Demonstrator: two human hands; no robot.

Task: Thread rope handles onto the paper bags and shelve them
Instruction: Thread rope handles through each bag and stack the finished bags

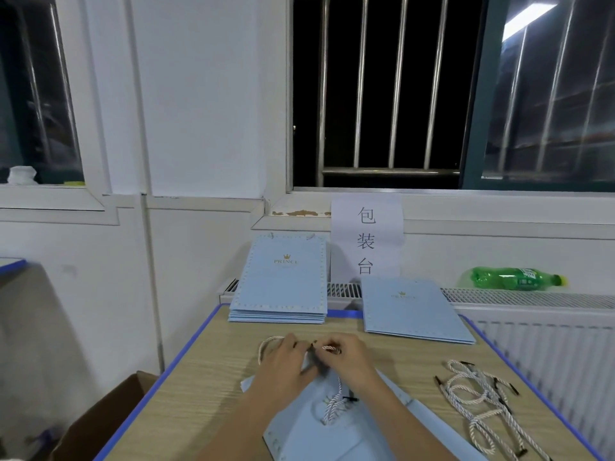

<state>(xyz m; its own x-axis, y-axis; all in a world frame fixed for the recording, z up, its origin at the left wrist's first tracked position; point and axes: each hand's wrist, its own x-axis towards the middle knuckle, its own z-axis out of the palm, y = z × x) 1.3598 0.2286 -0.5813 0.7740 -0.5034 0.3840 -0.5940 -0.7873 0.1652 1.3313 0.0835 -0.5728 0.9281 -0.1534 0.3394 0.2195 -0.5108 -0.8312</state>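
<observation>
**Both hands on one rope handle at the top of the flat bag**

Readable text: stack of pale blue paper bags [279, 287] at the bench's far edge, left of centre, has a gold crown and "PRINCE" on the top one. Second flat stack of pale blue bags [412, 311] toward the far right corner shows the same gold mark, too small to read. White paper sign [366, 236] on the wall behind the far edge reads 包装台, top to bottom. Green plastic bottle [515, 278] lies on its side on the white radiator [532, 331] past the bench's right edge; label unreadable.

Work piece: pale blue paper bag [336, 430] lies flat at the near edge, centre, long axis near-to-far, top end pointing away from me, under my hands.

White twisted rope handle [268, 346]: loop curves out left of my left hand, another strand runs back toward me over the bag.

My left hand [286, 361] is palm down, fingers curled, pinching the rope. My right hand [346, 356] is palm down too, fingertips pinching the rope close beside the left.

Loose pile of white twisted rope handles with black tips [479, 394] lies near the wooden bench's [199, 394] right edge.
</observation>
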